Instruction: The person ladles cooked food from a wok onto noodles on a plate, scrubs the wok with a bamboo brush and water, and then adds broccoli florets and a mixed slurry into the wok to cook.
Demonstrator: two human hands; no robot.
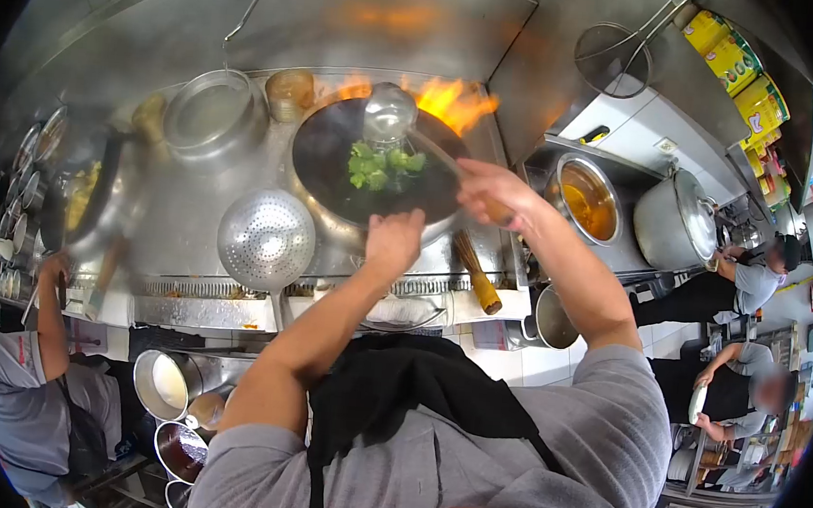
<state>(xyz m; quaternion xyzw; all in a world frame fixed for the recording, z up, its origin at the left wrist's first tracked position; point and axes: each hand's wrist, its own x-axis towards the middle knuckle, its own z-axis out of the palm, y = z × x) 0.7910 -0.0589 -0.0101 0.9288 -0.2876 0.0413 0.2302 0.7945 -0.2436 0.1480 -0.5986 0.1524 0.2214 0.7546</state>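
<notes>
My right hand (495, 192) is closed around the handle of a metal ladle (391, 111). The ladle's bowl hangs over the far part of a dark wok (323, 157). Bunched leafy greens (381, 166) are in the wok, below the bowl. At the wok's near rim, my left hand (394, 243) is closed on the edge; its fingertips are partly hidden. Flames (456, 103) rise behind the wok at the right. A perforated strainer ladle (266, 240) lies to the left of my left hand, its handle toward me.
A bamboo brush (480, 284) lies right of the wok. A metal pot (209, 114) stands at back left. On the right are a bowl of orange liquid (585, 199) and a lidded pot (678, 221). A co-worker (37, 397) stands at left; others are at right.
</notes>
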